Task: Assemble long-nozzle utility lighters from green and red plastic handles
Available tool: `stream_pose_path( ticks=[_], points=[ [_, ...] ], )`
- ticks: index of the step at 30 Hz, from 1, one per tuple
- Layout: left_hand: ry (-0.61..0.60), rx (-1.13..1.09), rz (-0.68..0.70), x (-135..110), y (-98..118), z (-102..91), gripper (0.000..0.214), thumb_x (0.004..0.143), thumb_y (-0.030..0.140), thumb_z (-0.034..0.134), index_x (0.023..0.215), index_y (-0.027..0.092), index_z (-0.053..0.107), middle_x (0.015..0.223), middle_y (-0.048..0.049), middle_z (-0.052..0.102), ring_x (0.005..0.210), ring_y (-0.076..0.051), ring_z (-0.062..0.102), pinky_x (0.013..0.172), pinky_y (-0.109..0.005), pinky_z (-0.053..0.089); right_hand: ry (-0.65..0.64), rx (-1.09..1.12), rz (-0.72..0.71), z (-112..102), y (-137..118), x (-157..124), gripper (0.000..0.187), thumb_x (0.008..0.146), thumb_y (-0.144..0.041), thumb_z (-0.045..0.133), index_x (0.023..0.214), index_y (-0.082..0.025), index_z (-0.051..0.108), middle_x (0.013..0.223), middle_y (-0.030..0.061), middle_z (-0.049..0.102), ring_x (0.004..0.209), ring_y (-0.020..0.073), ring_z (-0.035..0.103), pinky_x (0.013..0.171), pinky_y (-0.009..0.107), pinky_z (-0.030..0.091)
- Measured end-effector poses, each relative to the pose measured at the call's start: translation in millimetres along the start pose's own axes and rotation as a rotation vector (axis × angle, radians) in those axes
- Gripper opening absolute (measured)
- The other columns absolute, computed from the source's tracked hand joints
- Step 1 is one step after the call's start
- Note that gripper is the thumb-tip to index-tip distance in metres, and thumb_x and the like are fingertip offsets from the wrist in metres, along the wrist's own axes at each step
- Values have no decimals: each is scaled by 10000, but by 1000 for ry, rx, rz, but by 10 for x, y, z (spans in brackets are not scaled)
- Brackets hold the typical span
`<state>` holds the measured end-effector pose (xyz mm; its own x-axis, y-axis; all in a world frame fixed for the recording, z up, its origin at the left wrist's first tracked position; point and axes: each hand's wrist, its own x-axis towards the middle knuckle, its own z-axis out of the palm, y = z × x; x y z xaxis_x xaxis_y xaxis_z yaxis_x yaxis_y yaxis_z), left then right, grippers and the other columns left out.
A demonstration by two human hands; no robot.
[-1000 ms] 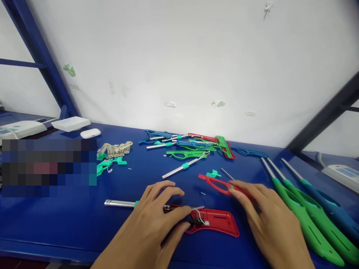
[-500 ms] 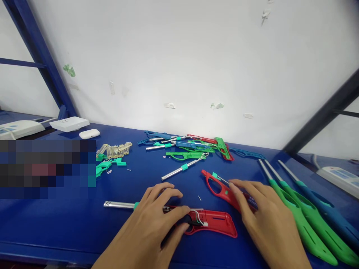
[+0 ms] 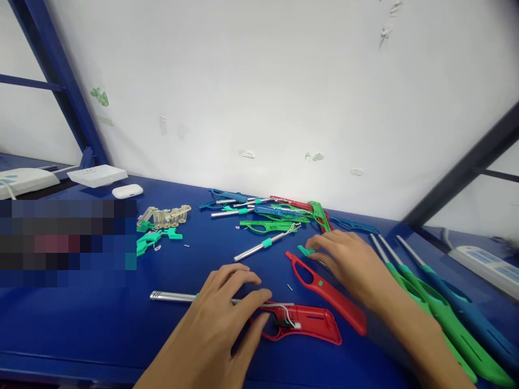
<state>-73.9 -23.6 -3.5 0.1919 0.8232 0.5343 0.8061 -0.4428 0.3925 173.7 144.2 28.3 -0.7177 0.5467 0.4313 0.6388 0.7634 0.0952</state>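
Observation:
My left hand (image 3: 227, 316) presses down on an open red lighter body (image 3: 310, 322) near the table's front edge, thumb and forefinger closed on its near end. White wires show inside it, and a metal tube (image 3: 170, 296) sticks out to the left. My right hand (image 3: 351, 262) reaches forward, fingers stretched, fingertips touching a small teal trigger piece (image 3: 305, 250). A red lighter cover (image 3: 324, 289) lies loose on the blue table (image 3: 101, 324) between my hands, partly under the right wrist.
A heap of red, green and blue lighter shells and tubes (image 3: 275, 212) lies at the back. Assembled green and blue lighters (image 3: 430, 281) lie at the right. A loose metal tube (image 3: 263, 244), clear parts (image 3: 166, 216), teal pieces (image 3: 156, 237), an earbud case (image 3: 127, 190) and a power strip (image 3: 484, 263) are around.
My right hand let go of the red cover, which now lies on the table, and moved forward and left to the teal piece. My left hand stayed on the red body.

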Motion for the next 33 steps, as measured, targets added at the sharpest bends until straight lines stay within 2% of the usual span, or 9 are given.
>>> stream_pose_path(
  ticks=[5, 8, 10, 15, 21, 23, 26, 29, 33],
  points=[
    [49, -10, -27, 1, -17, -5, 373, 1018, 131, 500, 1338, 303, 585, 1264, -51, 651, 1225, -252, 581, 1018, -420, 567, 186, 42, 42, -154, -144, -93, 141, 1031, -328, 583, 1030, -250, 701, 973, 56, 791, 876, 275, 735, 791, 430, 534],
    [86, -14, -52, 7, 18, -17, 481, 1027, 183, 530, 1471, 358, 467, 1300, -25, 656, 1212, -237, 615, 1079, -441, 537, 247, 135, -4, -270, -424, -184, 119, 1047, -343, 569, 1087, -279, 660, 1000, 18, 782, 909, 208, 732, 823, 353, 551],
    [85, -55, -66, 1, 42, -26, 536, 1023, 235, 587, 1508, 390, 419, 1320, -4, 660, 1209, -218, 635, 1093, -400, 533, 239, 240, -28, -324, -653, -224, 96, 1034, -308, 599, 1119, -299, 641, 1025, 0, 774, 952, 192, 722, 843, 324, 551],
    [142, -238, -8, -41, 46, -40, 357, 1007, 175, 634, 1297, 377, 585, 1111, 58, 743, 994, -133, 712, 922, -214, 581, 261, 448, -92, -286, -1073, -198, 54, 1028, -260, 613, 1042, -294, 653, 929, -43, 781, 849, 145, 736, 818, 256, 570],
    [266, -248, -15, -33, 38, -65, 230, 964, 79, 650, 1078, 279, 661, 1001, 47, 778, 872, -122, 735, 859, -205, 576, 335, 409, 114, -226, -1015, -331, 60, 1010, -326, 627, 1036, -295, 672, 936, -30, 788, 836, 155, 757, 786, 233, 591],
    [283, -234, 18, -20, 42, -69, 233, 952, 47, 637, 1067, 249, 662, 1003, 36, 778, 895, -111, 735, 879, -186, 562, 290, 377, 170, -247, -930, -440, 83, 1011, -328, 614, 965, -297, 676, 894, -46, 778, 789, 139, 755, 755, 202, 588],
    [263, -213, -1, -20, 40, -57, 229, 959, 40, 608, 1048, 246, 651, 1114, 15, 759, 1042, -115, 722, 955, -182, 539, 114, 378, 166, -236, -853, -580, 128, 1018, -389, 601, 958, -317, 689, 863, -71, 770, 708, 114, 748, 658, 161, 584],
    [246, -183, -52, -47, 35, -37, 207, 970, 64, 580, 1029, 258, 618, 1252, 1, 729, 1155, -137, 699, 1004, -220, 536, 21, 345, 181, -157, -864, -640, 133, 1001, -446, 619, 993, -337, 695, 895, -68, 768, 710, 135, 754, 644, 200, 593],
    [258, -161, -101, -63, 45, -48, 173, 958, 132, 599, 1056, 274, 600, 1156, 29, 764, 1032, -137, 746, 941, -235, 569, -12, 410, 226, -53, -923, -624, 180, 1002, -463, 615, 908, -327, 684, 844, -64, 739, 670, 141, 723, 604, 226, 559]
  ],
)
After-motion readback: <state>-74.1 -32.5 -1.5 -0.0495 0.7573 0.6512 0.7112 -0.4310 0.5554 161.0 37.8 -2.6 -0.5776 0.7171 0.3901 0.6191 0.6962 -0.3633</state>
